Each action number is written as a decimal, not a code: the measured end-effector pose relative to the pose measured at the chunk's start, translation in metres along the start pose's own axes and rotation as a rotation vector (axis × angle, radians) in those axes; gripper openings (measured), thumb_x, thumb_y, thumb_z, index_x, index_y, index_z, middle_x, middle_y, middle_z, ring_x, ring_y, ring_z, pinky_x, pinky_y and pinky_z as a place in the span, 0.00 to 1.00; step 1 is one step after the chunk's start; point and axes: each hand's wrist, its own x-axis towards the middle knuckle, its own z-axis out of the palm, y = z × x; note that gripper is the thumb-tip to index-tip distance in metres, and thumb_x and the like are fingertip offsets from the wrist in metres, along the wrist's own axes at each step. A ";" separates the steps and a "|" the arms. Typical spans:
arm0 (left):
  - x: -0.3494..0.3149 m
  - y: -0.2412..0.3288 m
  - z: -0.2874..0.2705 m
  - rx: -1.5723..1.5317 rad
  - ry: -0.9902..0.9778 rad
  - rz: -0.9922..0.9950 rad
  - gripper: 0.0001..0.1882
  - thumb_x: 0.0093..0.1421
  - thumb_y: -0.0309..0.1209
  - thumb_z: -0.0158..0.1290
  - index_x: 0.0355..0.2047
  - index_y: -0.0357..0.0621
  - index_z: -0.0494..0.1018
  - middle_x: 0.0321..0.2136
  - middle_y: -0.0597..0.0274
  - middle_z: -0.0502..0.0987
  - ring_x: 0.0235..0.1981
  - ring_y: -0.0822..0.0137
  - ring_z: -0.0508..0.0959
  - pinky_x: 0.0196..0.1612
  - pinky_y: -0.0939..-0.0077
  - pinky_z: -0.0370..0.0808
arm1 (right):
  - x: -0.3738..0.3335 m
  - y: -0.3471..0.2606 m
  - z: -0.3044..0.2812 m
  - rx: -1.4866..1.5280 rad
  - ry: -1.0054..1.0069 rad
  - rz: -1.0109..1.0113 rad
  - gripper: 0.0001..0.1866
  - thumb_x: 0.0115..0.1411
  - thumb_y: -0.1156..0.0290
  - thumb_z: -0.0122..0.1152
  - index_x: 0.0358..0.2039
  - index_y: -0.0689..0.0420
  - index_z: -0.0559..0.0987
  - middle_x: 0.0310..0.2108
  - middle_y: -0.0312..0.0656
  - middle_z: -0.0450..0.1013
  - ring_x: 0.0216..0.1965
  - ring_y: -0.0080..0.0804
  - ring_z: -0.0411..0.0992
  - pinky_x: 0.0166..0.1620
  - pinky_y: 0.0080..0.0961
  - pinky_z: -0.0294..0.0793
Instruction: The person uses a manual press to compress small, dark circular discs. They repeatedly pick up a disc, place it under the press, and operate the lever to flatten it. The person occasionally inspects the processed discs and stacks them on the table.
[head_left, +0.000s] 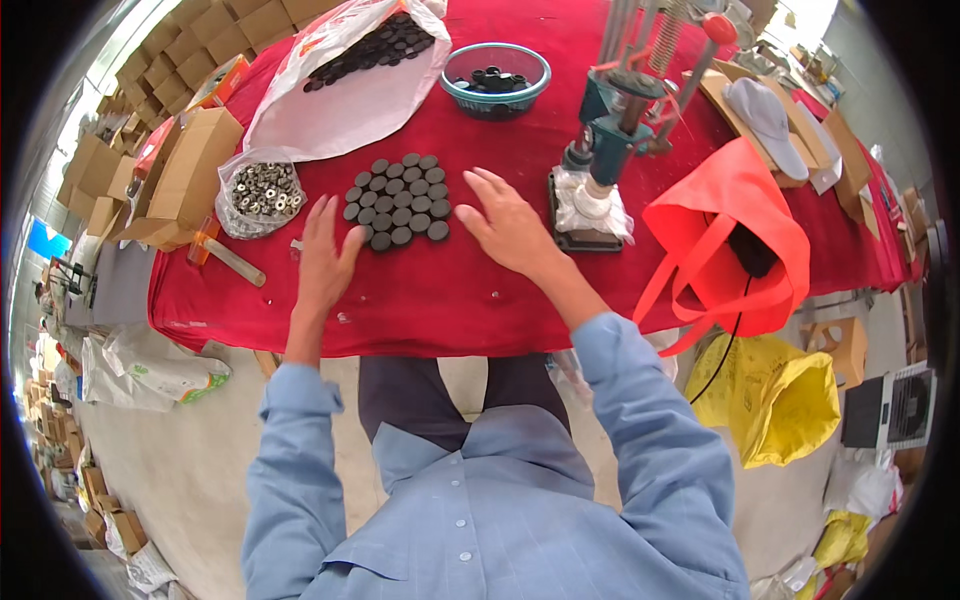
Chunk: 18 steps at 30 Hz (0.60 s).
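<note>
A cluster of round black caps (402,201) lies in a single layer on the red tablecloth (440,300). On its left side is my left hand (325,255), fingers stretched forward, thumb at the edge of the cluster. My right hand (508,225) is open to the right of the cluster, fingers apart and pointing toward it. Neither hand holds anything. Beyond the left hand sits a clear plastic bag of small metal parts (264,195). A green hand press (608,150) with a red-knobbed lever stands to the right of my right hand.
Farther back are a white sack (345,115) with black caps spilling in it and a teal basin (497,85) of black pieces. A red tote bag (745,235) lies at the right edge, a cardboard box (190,175) at the left. A yellow sack (765,400) stands on the floor.
</note>
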 end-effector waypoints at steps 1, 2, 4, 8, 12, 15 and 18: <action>0.026 -0.009 0.012 0.023 0.006 0.025 0.36 0.70 0.44 0.56 0.71 0.37 0.62 0.72 0.40 0.59 0.73 0.41 0.60 0.73 0.53 0.58 | 0.028 0.001 0.017 -0.088 0.028 -0.053 0.32 0.69 0.56 0.57 0.67 0.64 0.69 0.68 0.60 0.65 0.70 0.57 0.62 0.69 0.49 0.64; 0.046 -0.021 0.016 0.062 0.009 0.046 0.36 0.70 0.45 0.55 0.71 0.38 0.61 0.73 0.39 0.58 0.73 0.40 0.59 0.73 0.52 0.58 | 0.055 0.000 0.036 -0.159 0.058 -0.107 0.33 0.69 0.56 0.57 0.67 0.64 0.68 0.68 0.60 0.65 0.70 0.58 0.62 0.69 0.49 0.64; 0.072 -0.043 0.026 0.127 -0.035 0.065 0.38 0.70 0.47 0.55 0.73 0.40 0.60 0.74 0.40 0.56 0.74 0.40 0.57 0.73 0.49 0.58 | 0.100 -0.004 0.064 -0.205 -0.029 -0.094 0.32 0.70 0.54 0.56 0.70 0.57 0.68 0.72 0.56 0.61 0.74 0.55 0.57 0.72 0.52 0.59; 0.093 -0.050 0.049 0.177 -0.189 0.042 0.41 0.69 0.52 0.54 0.75 0.44 0.57 0.76 0.43 0.53 0.76 0.41 0.53 0.73 0.44 0.56 | 0.140 0.016 0.106 -0.304 -0.155 -0.115 0.33 0.69 0.50 0.55 0.70 0.50 0.68 0.73 0.52 0.60 0.75 0.53 0.55 0.69 0.68 0.56; 0.088 -0.041 0.037 0.205 -0.226 0.034 0.43 0.68 0.52 0.53 0.75 0.42 0.55 0.76 0.43 0.52 0.76 0.40 0.52 0.74 0.45 0.54 | 0.162 0.022 0.128 -0.311 -0.260 -0.205 0.34 0.68 0.48 0.54 0.71 0.47 0.69 0.73 0.48 0.61 0.75 0.51 0.55 0.66 0.75 0.56; 0.089 -0.042 0.035 0.207 -0.224 0.062 0.44 0.68 0.50 0.53 0.76 0.39 0.54 0.76 0.42 0.53 0.76 0.40 0.53 0.74 0.46 0.54 | 0.164 0.015 0.127 -0.308 -0.253 -0.238 0.32 0.69 0.49 0.54 0.70 0.47 0.69 0.71 0.44 0.65 0.72 0.48 0.59 0.67 0.69 0.56; 0.090 -0.035 0.035 0.148 -0.266 0.047 0.44 0.68 0.49 0.53 0.75 0.37 0.53 0.75 0.40 0.53 0.76 0.40 0.54 0.74 0.48 0.55 | 0.161 0.021 0.127 -0.280 -0.229 -0.252 0.30 0.69 0.50 0.54 0.68 0.48 0.71 0.69 0.43 0.68 0.71 0.47 0.62 0.67 0.65 0.57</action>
